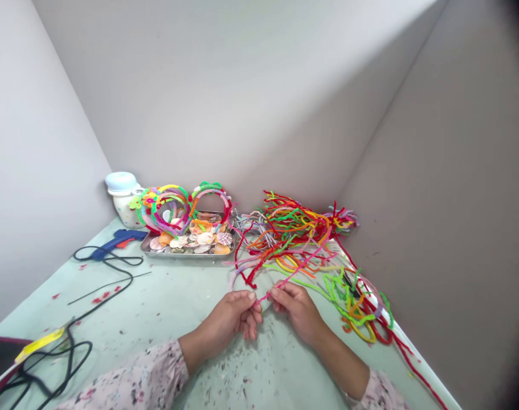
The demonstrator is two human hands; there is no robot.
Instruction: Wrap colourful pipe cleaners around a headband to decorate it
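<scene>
A thin pink pipe cleaner (301, 265) runs between my two hands at the front middle of the table. My left hand (237, 313) pinches its near end between thumb and fingers. Close beside it, my right hand (294, 304) grips the same stem a little farther along. From there the long free part slants up and to the right, over the heap of coloured pipe cleaners (297, 222). A thin pale strand passes near my fingertips; whether I hold it too, I cannot tell.
A metal tray (186, 255) of seashells (203, 238) bears several pipe-cleaner rings (212, 191). Left of it are a white jar (125, 199) with a blue lid and a blue glue gun (116, 244). Black cord (109, 302) loops across the left. Green and red pipe cleaners (357, 307) lie right.
</scene>
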